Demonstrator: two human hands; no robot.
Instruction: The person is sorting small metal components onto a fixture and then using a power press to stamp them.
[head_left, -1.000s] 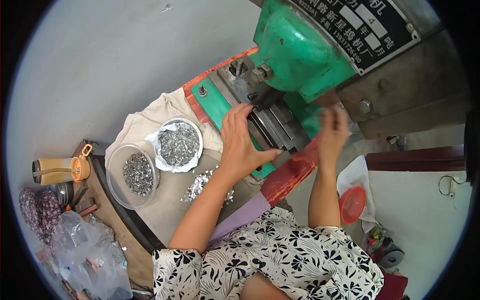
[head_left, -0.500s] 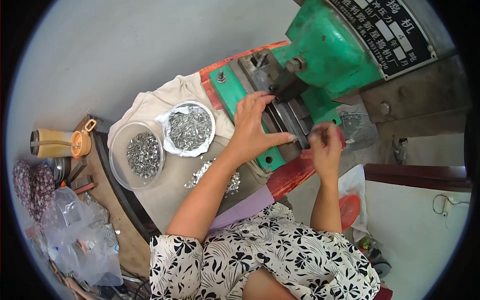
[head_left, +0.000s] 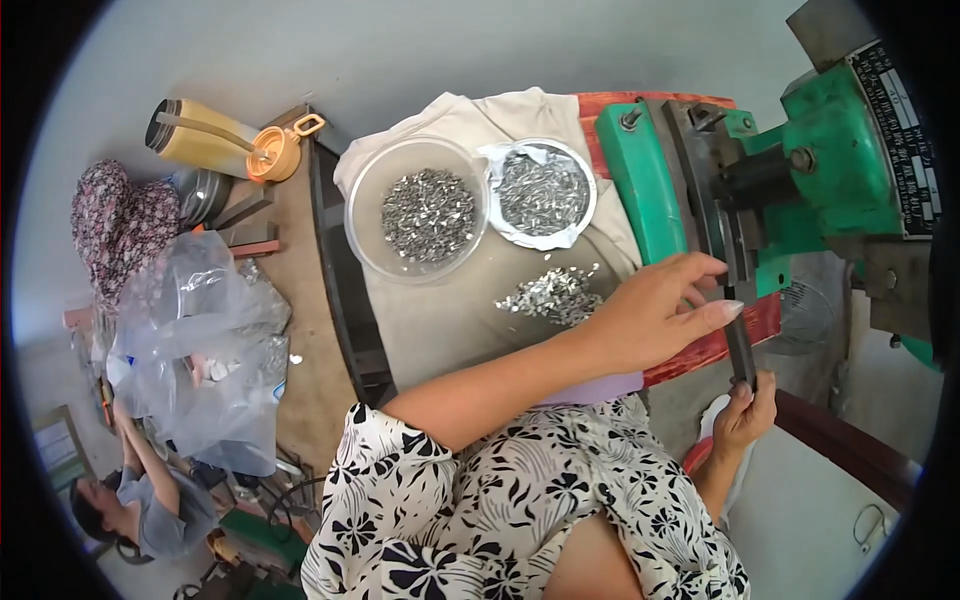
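A long dark metal bar (head_left: pixel 740 350) slants down from the bed of a green bench press (head_left: pixel 640 190) toward me. My right hand (head_left: pixel 742 415) is closed round its near, lower end. Beside the bar's upper part, at the press's near edge, is my left hand (head_left: pixel 665 310). Its thumb and forefinger are apart, with the thumb tip at the bar; the other fingers are partly hidden. Left of the press stand a clear tub (head_left: pixel 360 225) of small metal pieces and a round bowl (head_left: pixel 590 205), lined with white plastic, of slim silvery pieces. A pile of shiny flakes (head_left: pixel 555 297) lies in front of them.
A beige cloth (head_left: pixel 430 340) covers the worktop. At the left are a yellow bottle (head_left: pixel 215 135), a flowered cloth bundle (head_left: pixel 125 230) and clear plastic bags (head_left: pixel 190 350). Another person (head_left: pixel 160 510) works at the lower left. Dark machine parts stand at the right.
My view has swung, so the press appears farther right. My right hand has moved down, away from the press, and now grips the bar's end. My left hand has moved toward the press's near edge.
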